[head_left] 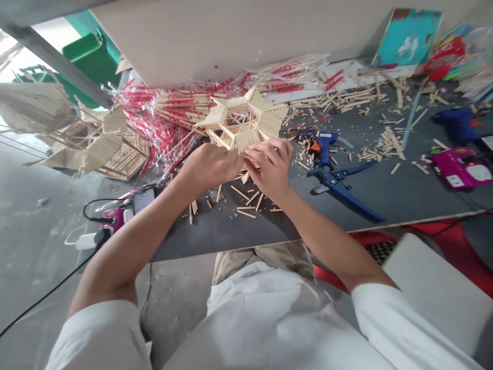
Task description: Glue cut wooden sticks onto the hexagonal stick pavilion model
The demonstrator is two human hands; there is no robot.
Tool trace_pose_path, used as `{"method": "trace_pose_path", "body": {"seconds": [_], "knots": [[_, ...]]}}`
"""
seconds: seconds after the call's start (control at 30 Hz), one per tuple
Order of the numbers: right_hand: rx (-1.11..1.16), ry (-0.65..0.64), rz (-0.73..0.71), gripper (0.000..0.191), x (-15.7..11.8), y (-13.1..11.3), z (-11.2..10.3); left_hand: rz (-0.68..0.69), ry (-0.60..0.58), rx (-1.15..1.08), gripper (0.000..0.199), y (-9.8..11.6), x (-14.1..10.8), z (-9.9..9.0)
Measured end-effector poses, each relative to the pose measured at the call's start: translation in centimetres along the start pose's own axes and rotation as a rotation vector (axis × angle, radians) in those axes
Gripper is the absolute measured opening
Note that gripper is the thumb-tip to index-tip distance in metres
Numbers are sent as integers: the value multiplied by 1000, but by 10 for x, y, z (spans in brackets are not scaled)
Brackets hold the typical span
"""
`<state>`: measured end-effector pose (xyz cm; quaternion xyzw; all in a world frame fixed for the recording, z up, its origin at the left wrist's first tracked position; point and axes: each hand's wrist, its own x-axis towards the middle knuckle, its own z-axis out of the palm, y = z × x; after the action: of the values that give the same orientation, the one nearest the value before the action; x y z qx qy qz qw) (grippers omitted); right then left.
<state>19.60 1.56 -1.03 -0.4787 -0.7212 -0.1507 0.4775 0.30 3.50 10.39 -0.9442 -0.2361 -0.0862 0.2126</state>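
A star-shaped model built of thin wooden sticks (248, 137) rests on the dark table in front of me. At its near edge, my left hand (213, 165) is closed, its fingertips bunched together. My right hand (271, 165) meets it there with curled fingers, thumb and fingertips pressed close to the model's near side. Whatever lies between the fingertips is too small or hidden to name. Short cut sticks (246, 201) are scattered below my hands. To the right are a blue glue gun (325, 145) and a blue-handled cutter (342, 190), both apart from my hands.
Plastic-wrapped bundles of red-marked sticks (154, 115) lie behind the model. A larger stick model (103, 146) is at the left. Two purple power boxes (462, 167), a second blue glue gun (456, 123), a phone (144, 199) and a red tape roll (444, 57) are around.
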Motion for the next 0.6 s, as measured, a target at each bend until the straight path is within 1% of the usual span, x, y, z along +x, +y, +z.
{"method": "trace_pose_path", "body": {"seconds": [0.13,0.27,0.33,0.43,0.6], "knots": [[-1,31,-3,18,3,-3,0,54,-9,-1,41,4,3,2],[-2,51,-1,18,3,-4,1,69,-16,-46,40,7,6,-1],[3,51,1,18,1,-3,3,80,-24,-10,39,8,7,-3],[34,35,-9,20,-1,0,7,100,-27,70,40,10,9,-6],[46,-8,18,22,-1,1,11,93,21,75,40,12,7,-3]]}}
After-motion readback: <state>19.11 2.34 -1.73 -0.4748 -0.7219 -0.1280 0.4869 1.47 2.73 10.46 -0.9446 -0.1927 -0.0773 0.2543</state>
